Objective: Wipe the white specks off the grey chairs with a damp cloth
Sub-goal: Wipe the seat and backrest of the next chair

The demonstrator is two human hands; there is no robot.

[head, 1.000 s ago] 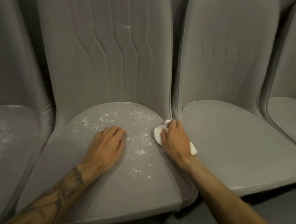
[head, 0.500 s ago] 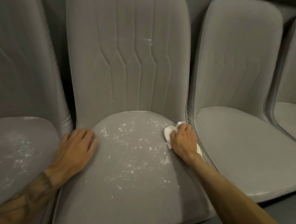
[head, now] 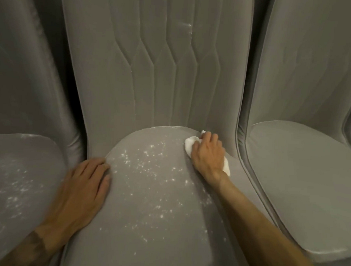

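Note:
The middle grey chair (head: 145,222) has white specks (head: 148,166) scattered over its seat and a few on its backrest. My right hand (head: 207,152) presses a white cloth (head: 189,143) onto the seat's back right corner, fingers curled over the cloth. My left hand (head: 82,191) lies flat on the seat's left edge with straight fingers, holding nothing.
The left grey chair (head: 15,185) also carries white specks on its seat. The right grey chair (head: 302,180) shows a clean seat. All three stand side by side with narrow gaps between them. A sliver of another chair shows at the far right edge.
My left hand slid from the seat's middle to its left edge. My right hand moved the cloth toward the seat's back right corner. The view came closer.

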